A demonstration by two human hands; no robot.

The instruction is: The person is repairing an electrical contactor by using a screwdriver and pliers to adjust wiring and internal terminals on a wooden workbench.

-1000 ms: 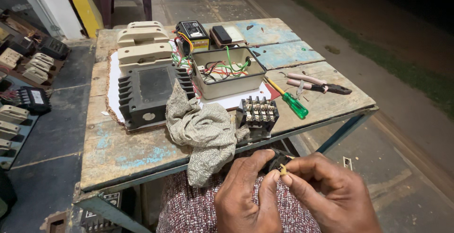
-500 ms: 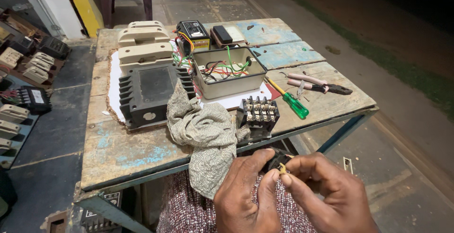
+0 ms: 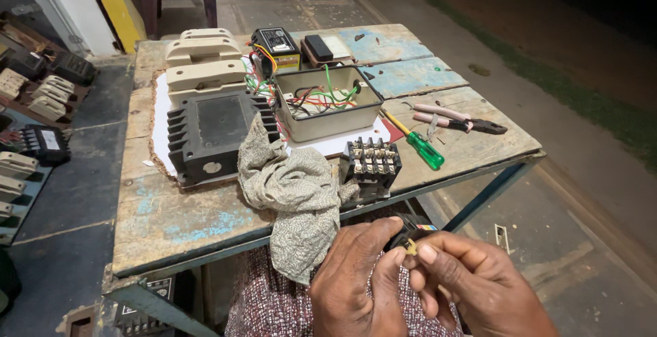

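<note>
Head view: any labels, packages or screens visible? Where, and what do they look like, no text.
Black and yellow box-shaped unit, table's far edge: white rectangular label on top.
Black finned module, table's left half: small pale round sticker on its near face.
Black contactor, floor tray at left: white rectangular label.
Small black part pinched between left hand and right hand: multicoloured label strip.
No screens.

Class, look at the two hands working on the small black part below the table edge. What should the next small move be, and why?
Probably a slow twist or pull on the small yellowish piece by the right hand, while the left hand steadies the small black part. Both hands pinch around that piece, no tool is in hand, and the green screwdriver lies apart on the table.
</note>
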